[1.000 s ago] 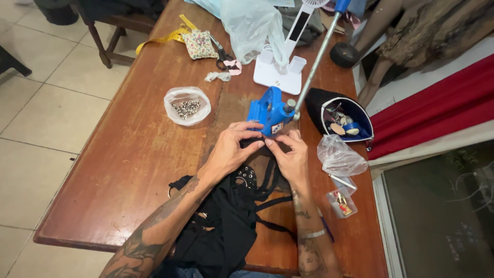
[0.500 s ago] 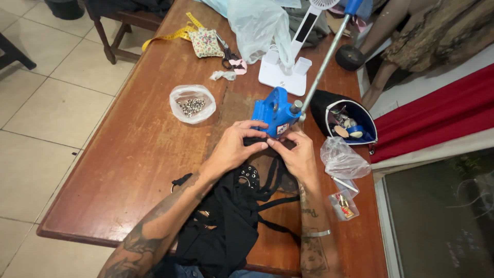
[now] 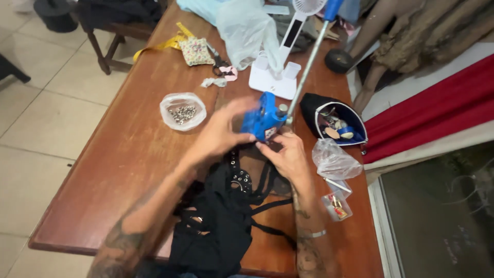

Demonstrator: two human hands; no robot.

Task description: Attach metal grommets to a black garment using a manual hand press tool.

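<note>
We see the left hand [image 3: 221, 131] open, blurred beside the blue press [image 3: 263, 119], while the right hand [image 3: 289, 154] fingers pinch black fabric [image 3: 226, 216].

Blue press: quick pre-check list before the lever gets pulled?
1. Black garment fed under the blue press: ok, its studded edge lies at the press base.
2. Right hand steadying the fabric by the die: ok.
3. Fingers out of the die: cannot tell, they sit very close to it.
4. Left hand settled: not ok, it is blurred and raised beside the press.
5. Lever free to swing: ok, nothing rests on it.
6. Bag of metal studs at hand: ok, open on the wooden table.
</note>
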